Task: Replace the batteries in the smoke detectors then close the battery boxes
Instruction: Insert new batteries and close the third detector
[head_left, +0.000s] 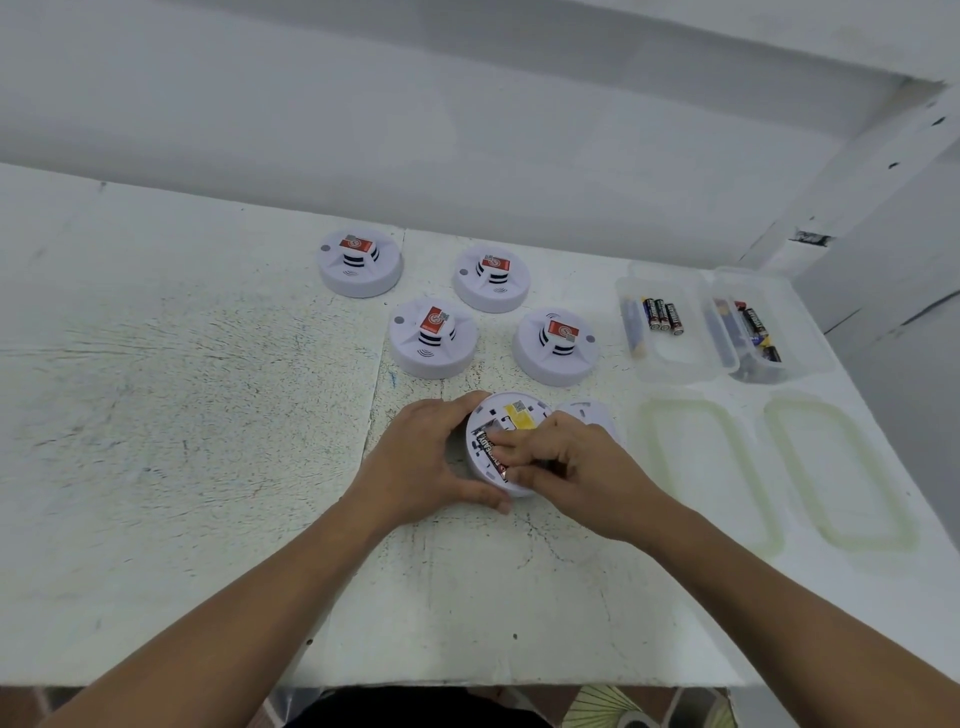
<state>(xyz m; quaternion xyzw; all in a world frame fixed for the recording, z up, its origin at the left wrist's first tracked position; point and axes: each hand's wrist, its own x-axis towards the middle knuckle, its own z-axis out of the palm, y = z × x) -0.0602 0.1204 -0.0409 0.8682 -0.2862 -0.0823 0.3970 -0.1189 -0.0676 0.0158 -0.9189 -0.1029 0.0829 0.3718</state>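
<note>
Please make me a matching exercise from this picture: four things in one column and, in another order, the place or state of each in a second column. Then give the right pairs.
Things:
1. left hand
2. right hand
3. two clear plastic boxes
4. two pale translucent lids

States:
A. lie flat on the white table, nearer than the boxes
B. grips the rim of the upturned white round smoke detector
C. stand open, black batteries inside
D. its fingers pinch a battery in the detector's open compartment

Pairs: 1-B, 2-D, 3-C, 4-A
</note>
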